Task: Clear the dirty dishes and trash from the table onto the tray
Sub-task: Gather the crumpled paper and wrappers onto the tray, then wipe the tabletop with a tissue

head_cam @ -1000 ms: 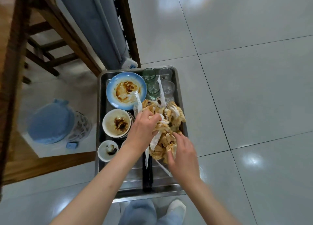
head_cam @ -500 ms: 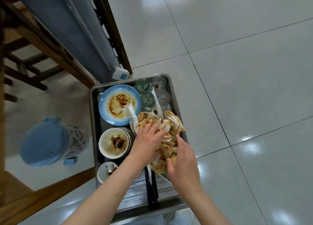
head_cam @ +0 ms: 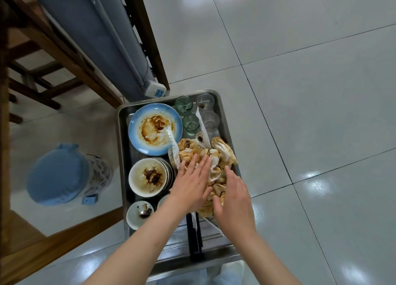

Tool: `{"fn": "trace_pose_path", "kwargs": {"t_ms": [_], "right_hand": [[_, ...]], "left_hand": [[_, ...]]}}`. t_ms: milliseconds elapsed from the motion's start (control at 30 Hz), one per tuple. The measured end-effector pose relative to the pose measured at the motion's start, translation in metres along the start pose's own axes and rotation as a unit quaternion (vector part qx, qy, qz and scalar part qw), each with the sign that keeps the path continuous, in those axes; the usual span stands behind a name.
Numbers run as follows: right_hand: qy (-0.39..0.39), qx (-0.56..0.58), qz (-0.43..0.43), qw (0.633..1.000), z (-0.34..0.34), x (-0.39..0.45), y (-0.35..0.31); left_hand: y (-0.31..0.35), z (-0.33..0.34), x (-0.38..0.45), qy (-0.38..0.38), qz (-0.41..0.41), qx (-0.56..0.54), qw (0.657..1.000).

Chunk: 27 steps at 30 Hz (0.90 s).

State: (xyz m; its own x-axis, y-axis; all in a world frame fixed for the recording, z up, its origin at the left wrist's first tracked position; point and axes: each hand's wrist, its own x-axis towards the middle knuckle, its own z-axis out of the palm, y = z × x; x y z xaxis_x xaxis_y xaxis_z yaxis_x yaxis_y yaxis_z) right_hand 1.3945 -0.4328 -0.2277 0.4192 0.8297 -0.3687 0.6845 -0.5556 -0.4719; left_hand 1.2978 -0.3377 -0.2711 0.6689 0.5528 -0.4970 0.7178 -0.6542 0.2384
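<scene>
We look down on the metal tray (head_cam: 123, 147) and take it as our landmark. On the tray's right half lies the heap of soiled napkins (head_cam: 205, 158), crumpled and stained brown, and our left hand (head_cam: 191, 184) lies flat on top of it with fingers straight and spread wide, pressing rather than gripping. Our right hand (head_cam: 233, 201) rests against the heap's near right side, fingers straight and close together, holding nothing. At the tray's far left sits the blue plate (head_cam: 154, 129), smeared with brown sauce, with a white plastic spoon (head_cam: 169, 134) lying across its near edge toward the napkins. Nearer on the left side stands a stack of white bowls (head_cam: 149, 177) with dark residue, and nearer still a small white dish (head_cam: 140, 214) with a dark scrap in it; a second small dish is mostly hidden under our left forearm. At the tray's far right corner stand four glasses: two green glasses (head_cam: 184, 104) and two clear glasses (head_cam: 205, 102), with a white wrapper (head_cam: 202, 126) leaning between them. Black chopsticks (head_cam: 194, 237) lie along the tray's near part, their far ends hidden beneath the heap and our hands. Left of the tray a blue-lidded bin (head_cam: 57, 175) stands on the tiled floor (head_cam: 300, 91), and beyond the tray's far edge a white power strip (head_cam: 156, 89) hangs by a grey panel, beside the wooden bench legs (head_cam: 70, 55).
</scene>
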Motion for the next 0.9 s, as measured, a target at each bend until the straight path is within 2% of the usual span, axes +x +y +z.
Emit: {"fn": "trace_pose_path", "kwargs": {"t_ms": [233,533,667,900], "right_hand": [[0.005,-0.002,-0.013,1.000,-0.011,0.002,-0.001],[0.028,-0.015,-0.059,0.998,-0.055,-0.007,-0.016],[0.022,-0.032,-0.096,0.995,-0.080,-0.024,-0.025],[-0.028,-0.092,-0.180,0.979,-0.135,-0.074,-0.049]], "left_hand": [[-0.002,-0.024,-0.017,0.080,-0.012,-0.011,0.997],[-0.008,-0.073,-0.061,0.139,-0.094,-0.022,0.986],[-0.001,-0.093,-0.100,0.176,-0.128,-0.017,0.976],[0.021,-0.129,-0.200,0.251,-0.194,-0.073,0.945]]}}
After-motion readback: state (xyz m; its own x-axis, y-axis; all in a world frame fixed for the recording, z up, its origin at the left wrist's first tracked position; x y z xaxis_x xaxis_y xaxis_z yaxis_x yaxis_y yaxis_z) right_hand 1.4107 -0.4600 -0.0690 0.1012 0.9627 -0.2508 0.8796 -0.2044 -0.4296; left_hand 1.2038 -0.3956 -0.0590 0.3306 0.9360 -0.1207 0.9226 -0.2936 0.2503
